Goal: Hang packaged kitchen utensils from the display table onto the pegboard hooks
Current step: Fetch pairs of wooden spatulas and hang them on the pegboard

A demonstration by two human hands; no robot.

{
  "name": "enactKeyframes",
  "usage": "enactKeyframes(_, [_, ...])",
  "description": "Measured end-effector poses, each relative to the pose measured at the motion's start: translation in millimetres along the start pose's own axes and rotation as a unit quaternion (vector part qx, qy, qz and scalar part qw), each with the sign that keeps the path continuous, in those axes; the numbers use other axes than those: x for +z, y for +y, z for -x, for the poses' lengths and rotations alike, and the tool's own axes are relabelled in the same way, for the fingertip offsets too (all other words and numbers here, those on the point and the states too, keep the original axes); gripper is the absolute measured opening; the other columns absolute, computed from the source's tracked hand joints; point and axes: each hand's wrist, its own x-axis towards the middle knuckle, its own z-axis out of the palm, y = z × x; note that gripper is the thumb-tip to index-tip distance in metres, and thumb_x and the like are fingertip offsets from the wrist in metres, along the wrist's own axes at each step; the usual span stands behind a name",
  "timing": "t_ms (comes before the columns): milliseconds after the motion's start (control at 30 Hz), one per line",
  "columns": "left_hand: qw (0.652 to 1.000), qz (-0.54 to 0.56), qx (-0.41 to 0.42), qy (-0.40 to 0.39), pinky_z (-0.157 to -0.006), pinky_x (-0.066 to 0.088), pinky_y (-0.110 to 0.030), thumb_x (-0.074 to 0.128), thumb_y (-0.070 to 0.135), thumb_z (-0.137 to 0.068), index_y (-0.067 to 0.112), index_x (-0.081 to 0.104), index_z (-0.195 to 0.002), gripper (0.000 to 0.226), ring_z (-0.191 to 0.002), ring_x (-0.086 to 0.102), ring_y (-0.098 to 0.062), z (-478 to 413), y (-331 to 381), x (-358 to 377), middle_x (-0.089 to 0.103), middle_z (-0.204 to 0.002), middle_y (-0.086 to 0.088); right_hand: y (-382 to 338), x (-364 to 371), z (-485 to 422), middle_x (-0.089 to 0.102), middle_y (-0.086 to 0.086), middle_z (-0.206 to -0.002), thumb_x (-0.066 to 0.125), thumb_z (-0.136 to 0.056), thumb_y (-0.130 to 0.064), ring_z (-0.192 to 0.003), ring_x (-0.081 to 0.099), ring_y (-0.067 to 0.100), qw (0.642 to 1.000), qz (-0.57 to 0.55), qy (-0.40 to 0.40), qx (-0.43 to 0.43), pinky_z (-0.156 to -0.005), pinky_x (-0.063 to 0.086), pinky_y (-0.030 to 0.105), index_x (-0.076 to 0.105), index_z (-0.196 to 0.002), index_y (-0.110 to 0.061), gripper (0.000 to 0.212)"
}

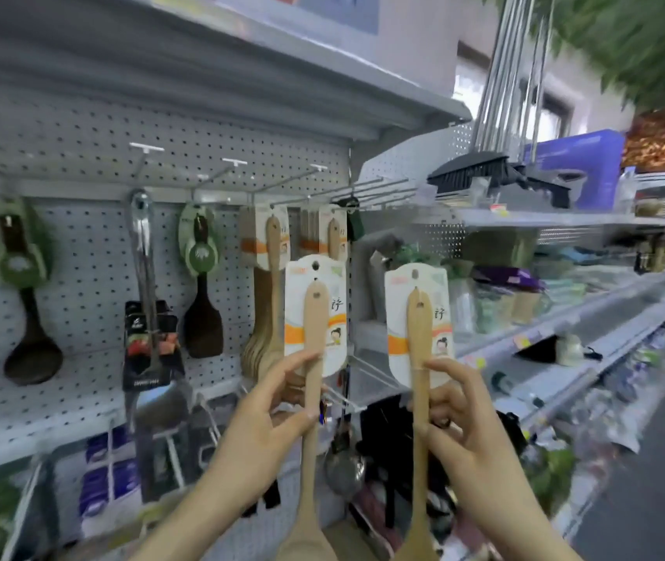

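As I judge, the task is partly done: several hanging spatulas [273,244] already sit on the wire pegboard hooks [318,168], and 2 are not yet hung. The left hand [260,419] pinches the left spatula [316,317] and the right hand [470,431] grips the right spatula [419,325]. Both are held up before the perforated, probably metal pegboard [79,131], below the hooks. They have smooth pale wood and glossy white cards with a punched hole
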Motion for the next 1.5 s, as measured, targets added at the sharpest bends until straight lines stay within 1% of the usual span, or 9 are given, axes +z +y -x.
enactKeyframes(133, [0.999,-0.013,-0.002,0.033,-0.089,0.056,-0.013,0.072,0.003,-0.099,0.058,0.056,-0.141,0.071,-0.116,0.068,-0.004,-51,-22,7,0.069,-0.127,0.021,27,-6,-60,0.067,-0.001,-0.095,0.064,-0.095,0.015,-0.091,0.067,0.022,0.999,-0.007,-0.031,-0.004,-0.08,0.058,0.033,0.055,-0.135,-0.052,0.078])
enactKeyframes(267, [0.998,-0.022,0.007,0.051,-0.092,0.055,-0.015,0.071,0.006,-0.1,0.056,0.055,-0.144,0.069,-0.118,0.066,-0.006,-91,-31,19,0.068,-0.13,0.019,42,-15,-120,0.068,0.0,-0.101,0.062,-0.094,0.015,-0.097,0.066,0.021,0.998,-0.006,-0.041,-0.038,-0.085,0.059,0.039,0.054,-0.138,-0.052,0.081])
enactKeyframes(400, [0.996,-0.038,0.013,0.074,-0.093,0.053,-0.015,0.069,0.003,-0.101,0.056,0.057,-0.141,0.068,-0.115,0.067,-0.006,-119,-31,27,0.071,-0.123,0.017,58,-15,-163,0.067,0.01,-0.108,0.061,-0.092,0.019,-0.103,0.066,0.028,0.996,-0.042,-0.054,-0.055,-0.09,0.059,0.056,0.052,-0.142,-0.049,0.085])
enactKeyframes(600, [0.987,-0.075,0.03,0.139,-0.089,0.054,-0.016,0.067,-0.003,-0.101,0.057,0.061,-0.134,0.069,-0.114,0.067,-0.011,-152,-25,37,0.073,-0.119,0.014,83,-13,-226,0.068,-0.001,-0.099,0.064,-0.093,0.01,-0.1,0.068,0.021,0.985,-0.106,-0.091,-0.099,-0.081,0.055,0.026,0.052,-0.142,-0.052,0.08])
enactKeyframes(767, [0.973,-0.125,0.015,0.194,-0.092,0.052,-0.016,0.064,-0.005,-0.102,0.058,0.061,-0.131,0.07,-0.115,0.067,-0.013,-157,-12,53,0.074,-0.117,0.01,94,-17,-261,0.068,0.0,-0.099,0.063,-0.095,0.015,-0.1,0.068,0.02,0.969,-0.151,-0.156,-0.118,-0.082,0.054,0.025,0.053,-0.138,-0.058,0.085])
enactKeyframes(900, [0.958,-0.159,0.013,0.238,-0.094,0.055,-0.022,0.062,-0.005,-0.103,0.058,0.06,-0.134,0.07,-0.113,0.067,-0.013,-163,0,63,0.074,-0.114,0.008,100,-22,-281,0.069,-0.003,-0.097,0.061,-0.093,0.019,-0.097,0.067,0.016,0.959,-0.165,-0.185,-0.136,-0.081,0.052,0.015,0.053,-0.141,-0.052,0.086])
enactKeyframes(1067, [0.947,-0.181,-0.001,0.266,-0.101,0.058,-0.039,0.061,-0.002,-0.103,0.056,0.057,-0.141,0.07,-0.115,0.068,-0.014,-170,7,70,0.072,-0.113,0.01,103,-24,-290,0.069,0.0,-0.099,0.062,-0.093,0.017,-0.099,0.069,0.015,0.953,-0.172,-0.211,-0.131,-0.081,0.055,0.019,0.053,-0.139,-0.058,0.088])
enactKeyframes(1333, [0.944,-0.188,-0.001,0.27,-0.091,0.058,-0.031,0.059,-0.002,-0.104,0.058,0.057,-0.139,0.07,-0.111,0.068,-0.01,-181,6,62,0.072,-0.114,0.01,101,-23,-304,0.069,-0.002,-0.097,0.063,-0.094,0.016,-0.098,0.069,0.014,0.955,-0.177,-0.206,-0.122,-0.083,0.054,0.022,0.051,-0.143,-0.05,0.083])
enactKeyframes(1500, [0.943,-0.194,0.009,0.272,-0.1,0.058,-0.034,0.061,0.001,-0.105,0.055,0.055,-0.143,0.067,-0.117,0.066,-0.013,-177,-3,55,0.073,-0.118,0.009,104,-19,-307,0.069,0.003,-0.101,0.063,-0.094,0.017,-0.1,0.068,0.017,0.956,-0.18,-0.198,-0.123,-0.09,0.056,0.033,0.051,-0.143,-0.05,0.084])
